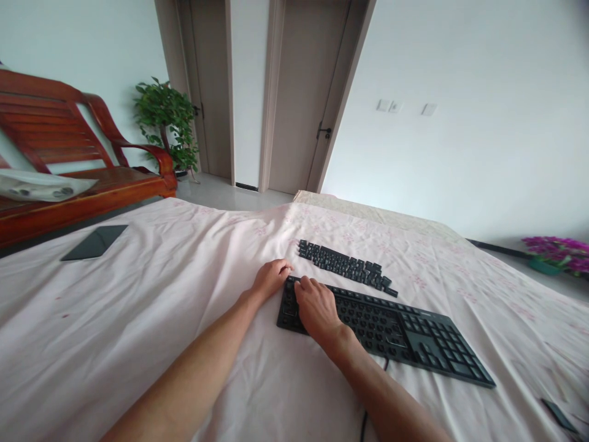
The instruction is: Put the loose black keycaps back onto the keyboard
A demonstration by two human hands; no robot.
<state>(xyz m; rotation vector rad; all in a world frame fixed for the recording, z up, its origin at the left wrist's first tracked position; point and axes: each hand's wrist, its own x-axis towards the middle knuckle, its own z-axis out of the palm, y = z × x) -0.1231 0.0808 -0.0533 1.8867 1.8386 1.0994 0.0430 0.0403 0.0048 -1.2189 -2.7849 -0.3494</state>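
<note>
A black computer keyboard (423, 344) lies slantwise on the pale pink cloth. Its main section shows bare key sockets, while the number pad at the right still carries caps. Over the keyboard's left end is my right hand (317, 307), fingers bent down with their tips hidden; whether they pinch a cap I cannot see. Just off the upper left corner rests my left hand (273, 276), its fingers curled together, and anything inside is too small to make out. Behind the keyboard, loose black keycaps (343, 263) are laid out in tight rows.
A dark tablet (96, 242) lies at the cloth's left. The keyboard's cable (364, 423) runs toward me. At the lower right is a small dark flat object (559, 416). A wooden bench (92, 178), a potted plant (168, 123) and purple flowers (556, 250) stand beyond.
</note>
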